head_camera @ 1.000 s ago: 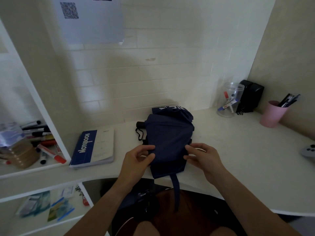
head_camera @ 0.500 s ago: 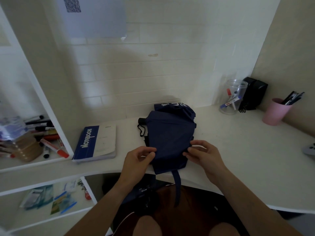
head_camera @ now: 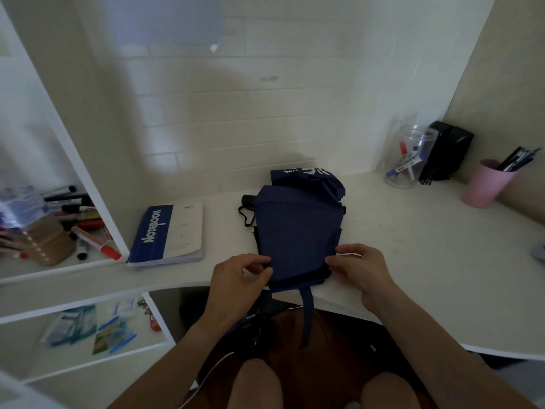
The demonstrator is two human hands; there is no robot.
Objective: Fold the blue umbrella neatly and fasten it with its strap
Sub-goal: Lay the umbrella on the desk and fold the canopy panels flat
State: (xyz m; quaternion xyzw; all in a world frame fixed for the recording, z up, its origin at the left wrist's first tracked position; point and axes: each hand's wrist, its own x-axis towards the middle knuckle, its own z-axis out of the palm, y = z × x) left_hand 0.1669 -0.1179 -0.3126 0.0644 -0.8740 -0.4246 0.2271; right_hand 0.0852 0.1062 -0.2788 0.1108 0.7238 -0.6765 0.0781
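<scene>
The blue umbrella (head_camera: 298, 228) lies collapsed on the white desk (head_camera: 413, 261), its canopy spread in flat folds with white lettering at the far end. Its black handle with a wrist cord (head_camera: 247, 206) pokes out on the left. The strap (head_camera: 307, 314) hangs down over the desk's front edge. My left hand (head_camera: 239, 278) pinches the cloth at the near left corner. My right hand (head_camera: 358, 268) pinches the near right corner. Both hands rest at the desk's front edge.
A blue and white notebook (head_camera: 168, 234) lies left of the umbrella. A clear jar of markers (head_camera: 408, 160), a black case (head_camera: 448, 149) and a pink pen cup (head_camera: 486, 184) stand at the back right. Shelves on the left hold markers (head_camera: 88, 228).
My hands stay on the umbrella's near corners with only small finger shifts. The camera has tilted slightly, so the scene sits a little lower in view.
</scene>
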